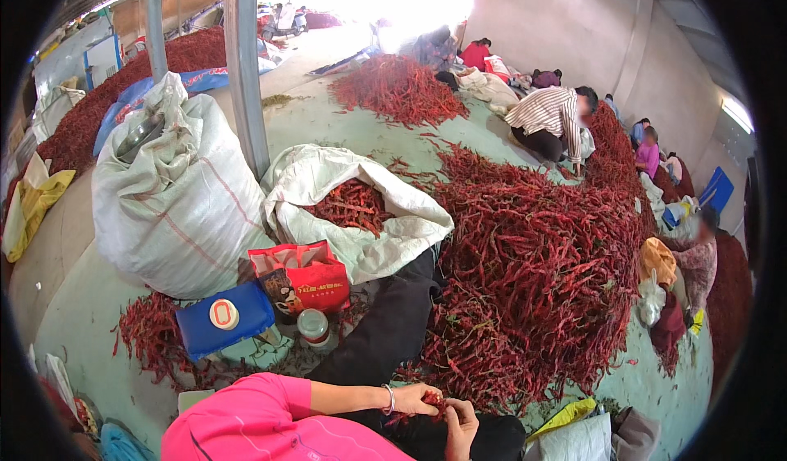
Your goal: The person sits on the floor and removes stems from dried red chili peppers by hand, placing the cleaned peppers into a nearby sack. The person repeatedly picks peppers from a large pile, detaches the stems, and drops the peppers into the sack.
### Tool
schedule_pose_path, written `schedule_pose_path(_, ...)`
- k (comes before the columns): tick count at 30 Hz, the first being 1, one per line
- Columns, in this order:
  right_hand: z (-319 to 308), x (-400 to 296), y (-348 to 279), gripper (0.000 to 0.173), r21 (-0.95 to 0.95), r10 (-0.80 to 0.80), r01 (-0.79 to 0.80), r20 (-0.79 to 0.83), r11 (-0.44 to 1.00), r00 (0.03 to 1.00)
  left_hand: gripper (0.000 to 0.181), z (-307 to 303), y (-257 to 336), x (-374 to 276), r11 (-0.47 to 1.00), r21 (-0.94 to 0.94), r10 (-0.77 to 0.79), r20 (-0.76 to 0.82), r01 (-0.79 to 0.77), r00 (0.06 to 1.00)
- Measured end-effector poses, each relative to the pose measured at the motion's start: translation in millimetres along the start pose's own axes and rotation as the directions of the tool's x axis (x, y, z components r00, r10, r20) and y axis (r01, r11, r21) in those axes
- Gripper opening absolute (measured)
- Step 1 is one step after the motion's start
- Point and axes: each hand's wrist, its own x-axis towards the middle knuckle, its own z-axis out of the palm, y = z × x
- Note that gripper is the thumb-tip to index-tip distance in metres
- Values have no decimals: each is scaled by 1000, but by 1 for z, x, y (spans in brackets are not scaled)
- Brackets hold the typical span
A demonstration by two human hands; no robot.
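My left hand (417,399), with a silvery bangle at its wrist, is closed around a small bunch of dried red chili peppers (434,399) above my dark-trousered lap. My right hand (461,423) meets it from the right, thumb and fingers pinching the stem side of the bunch. A large heap of red chili peppers (529,264) lies beyond my hands, reaching away to the upper right. Past my outstretched leg, an open white woven sack (393,249) holds more chili peppers (353,206). What lies inside my closed fingers is partly hidden.
A full white sack (178,215) stands by a metal post (246,80). A blue box (224,319), a red printed bag (307,279) and a lidded jar (314,327) sit left of my leg. A person in a striped shirt (547,110) bends beyond the heap; others sit farther right.
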Motion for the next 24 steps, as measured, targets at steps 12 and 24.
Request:
schedule_pose_path(12,-10,26,49,10,80,32,-16,-207,997,978,28,0,19,6,988,-16,-154,-218,154,964)
schedule_pose_path(24,-23,20,47,6,806,375,-100,-158,584,913,21,7,32,3,886,-423,-34,-472,-193,881)
